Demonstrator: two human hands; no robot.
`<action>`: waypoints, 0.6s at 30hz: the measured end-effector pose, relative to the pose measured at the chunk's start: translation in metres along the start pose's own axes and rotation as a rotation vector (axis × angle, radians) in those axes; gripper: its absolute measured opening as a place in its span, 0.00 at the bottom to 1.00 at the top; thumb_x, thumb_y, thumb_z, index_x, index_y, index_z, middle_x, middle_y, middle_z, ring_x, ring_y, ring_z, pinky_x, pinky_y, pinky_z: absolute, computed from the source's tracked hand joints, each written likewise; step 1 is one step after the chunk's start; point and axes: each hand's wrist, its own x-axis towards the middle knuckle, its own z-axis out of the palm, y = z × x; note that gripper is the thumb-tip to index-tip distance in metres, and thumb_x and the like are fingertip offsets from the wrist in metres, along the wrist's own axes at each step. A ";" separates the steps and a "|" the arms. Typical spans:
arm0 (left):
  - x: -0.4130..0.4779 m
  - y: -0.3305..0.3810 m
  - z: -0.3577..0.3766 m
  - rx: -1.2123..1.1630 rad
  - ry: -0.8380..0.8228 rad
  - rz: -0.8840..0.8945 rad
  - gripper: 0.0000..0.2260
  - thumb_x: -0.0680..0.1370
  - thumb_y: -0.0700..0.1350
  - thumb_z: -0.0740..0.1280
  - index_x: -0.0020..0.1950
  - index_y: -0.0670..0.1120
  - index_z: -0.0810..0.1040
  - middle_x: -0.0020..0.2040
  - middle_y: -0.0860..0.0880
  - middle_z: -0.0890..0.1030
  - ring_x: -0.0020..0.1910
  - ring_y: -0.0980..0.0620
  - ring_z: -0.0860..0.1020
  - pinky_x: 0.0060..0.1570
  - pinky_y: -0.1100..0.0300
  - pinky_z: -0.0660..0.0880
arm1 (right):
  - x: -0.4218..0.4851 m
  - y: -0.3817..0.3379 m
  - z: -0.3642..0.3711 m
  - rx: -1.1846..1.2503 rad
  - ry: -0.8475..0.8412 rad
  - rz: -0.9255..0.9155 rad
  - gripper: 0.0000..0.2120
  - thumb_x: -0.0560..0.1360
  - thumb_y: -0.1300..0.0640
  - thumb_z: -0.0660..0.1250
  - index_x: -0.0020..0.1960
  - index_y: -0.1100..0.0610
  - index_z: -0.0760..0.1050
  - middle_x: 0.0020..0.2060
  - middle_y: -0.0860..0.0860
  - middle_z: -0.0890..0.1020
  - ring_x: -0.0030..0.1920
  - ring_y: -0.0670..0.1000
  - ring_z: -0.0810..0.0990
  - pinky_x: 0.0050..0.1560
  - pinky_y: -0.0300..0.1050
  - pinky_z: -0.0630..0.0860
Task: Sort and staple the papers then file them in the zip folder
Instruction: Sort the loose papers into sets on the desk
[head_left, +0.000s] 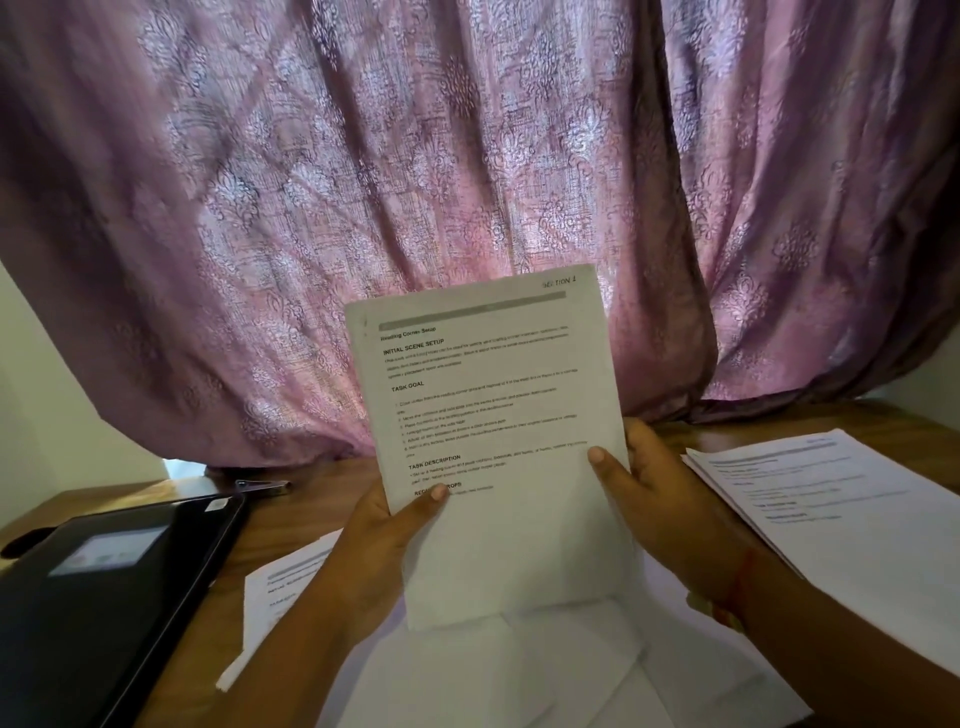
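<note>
The black zip folder (98, 587) is lying shut on the wooden worktop (270, 514). Both hands, left hand (387, 540) and right hand (660, 499), are holding up a flat printed paper (493, 405), fingers gripping its sides.

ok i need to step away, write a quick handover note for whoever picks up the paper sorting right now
Left hand and right hand grip the raised sheets, headed SECTION 1, upright above the table.
A paper stack lies on the right; loose papers lie beneath the hands.
The black zip folder lies on the left, nothing visibly filed in it.
No stapler clearly visible.
Left: finish sorting, staple, file.
</note>
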 end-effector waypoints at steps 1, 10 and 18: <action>0.000 0.000 0.000 -0.012 -0.006 0.005 0.17 0.77 0.36 0.66 0.64 0.49 0.78 0.60 0.48 0.85 0.59 0.49 0.83 0.54 0.57 0.81 | -0.001 0.001 0.001 -0.011 0.003 -0.002 0.13 0.81 0.57 0.62 0.65 0.51 0.71 0.54 0.37 0.78 0.49 0.27 0.76 0.51 0.25 0.75; 0.002 -0.009 -0.004 0.014 -0.050 -0.064 0.20 0.77 0.38 0.68 0.69 0.46 0.76 0.64 0.47 0.83 0.64 0.46 0.81 0.62 0.50 0.78 | -0.010 -0.006 0.006 -0.106 0.010 -0.071 0.14 0.81 0.59 0.61 0.66 0.55 0.71 0.55 0.36 0.75 0.50 0.30 0.74 0.47 0.19 0.70; 0.002 -0.016 -0.005 0.056 -0.066 -0.090 0.18 0.80 0.37 0.66 0.70 0.47 0.75 0.64 0.49 0.83 0.64 0.49 0.80 0.62 0.54 0.78 | -0.007 0.004 0.007 -0.064 0.007 -0.048 0.15 0.81 0.60 0.61 0.67 0.57 0.72 0.59 0.39 0.77 0.53 0.30 0.76 0.50 0.23 0.73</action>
